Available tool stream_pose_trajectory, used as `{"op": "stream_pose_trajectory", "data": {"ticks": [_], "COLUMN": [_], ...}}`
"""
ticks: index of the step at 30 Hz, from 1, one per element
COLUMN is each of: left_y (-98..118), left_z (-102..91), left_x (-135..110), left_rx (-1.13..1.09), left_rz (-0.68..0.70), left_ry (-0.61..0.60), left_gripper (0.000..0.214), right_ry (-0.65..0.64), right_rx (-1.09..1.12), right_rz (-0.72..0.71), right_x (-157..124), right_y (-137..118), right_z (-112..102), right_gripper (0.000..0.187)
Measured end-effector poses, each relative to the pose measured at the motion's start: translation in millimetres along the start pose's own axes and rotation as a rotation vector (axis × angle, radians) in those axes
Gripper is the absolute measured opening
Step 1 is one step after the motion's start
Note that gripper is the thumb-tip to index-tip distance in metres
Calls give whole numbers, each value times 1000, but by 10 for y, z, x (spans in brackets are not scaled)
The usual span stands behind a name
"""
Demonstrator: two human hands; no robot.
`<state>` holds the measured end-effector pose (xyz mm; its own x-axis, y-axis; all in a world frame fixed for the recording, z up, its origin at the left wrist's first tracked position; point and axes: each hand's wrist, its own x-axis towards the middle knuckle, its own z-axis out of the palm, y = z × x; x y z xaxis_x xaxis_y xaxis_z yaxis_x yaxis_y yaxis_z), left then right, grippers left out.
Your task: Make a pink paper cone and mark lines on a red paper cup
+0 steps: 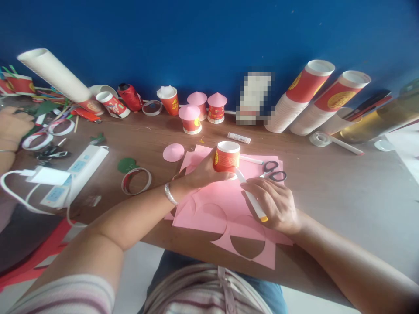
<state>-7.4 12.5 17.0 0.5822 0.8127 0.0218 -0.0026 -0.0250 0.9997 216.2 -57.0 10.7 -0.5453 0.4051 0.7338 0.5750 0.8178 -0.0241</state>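
Observation:
My left hand (pixel 203 170) grips a short red paper cup (pixel 228 158) with gold patterns above pink paper sheets (pixel 209 198). A white marker (pixel 252 201) with a yellow end sits in my right hand (pixel 276 205), its far tip at the lower right side of the cup. Whether the tip touches the cup, I cannot tell. Black-handled scissors (pixel 279 175) lie on the paper just beyond my right hand, beside another white pen (pixel 252 160). Round holes are cut in the sheets. A loose pink paper cone (pixel 173 152) rests left of the cup.
Three cups with pink cone tops (pixel 217 107) stand behind, near a glue stick (pixel 239 138). Tall cup stacks (pixel 301 93) and a tape roll (pixel 320 138) are at right. Leftward lie a power strip (pixel 78 174), a cut cup ring (pixel 136 181) and another person's hand (pixel 13 126).

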Motion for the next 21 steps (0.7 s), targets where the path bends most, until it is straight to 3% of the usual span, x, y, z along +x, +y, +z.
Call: {"op": "stream_pose_trajectory", "data": {"ticks": [6, 11, 21], "left_y": [-79, -188, -246], "left_z": [4, 25, 24], "left_x": [35, 27, 15], "left_rx": [12, 124, 260], "left_rz": [55, 90, 123], "left_ry": [-32, 118, 143], "left_gripper": [41, 45, 51], "right_ry": [23, 34, 25], "right_rx": [49, 1, -42], "right_rz": [-58, -77, -66], "right_x": [-14, 3, 20], "right_y": [-9, -9, -1], "right_z": [7, 9, 4], "right_gripper": [36, 30, 30]}}
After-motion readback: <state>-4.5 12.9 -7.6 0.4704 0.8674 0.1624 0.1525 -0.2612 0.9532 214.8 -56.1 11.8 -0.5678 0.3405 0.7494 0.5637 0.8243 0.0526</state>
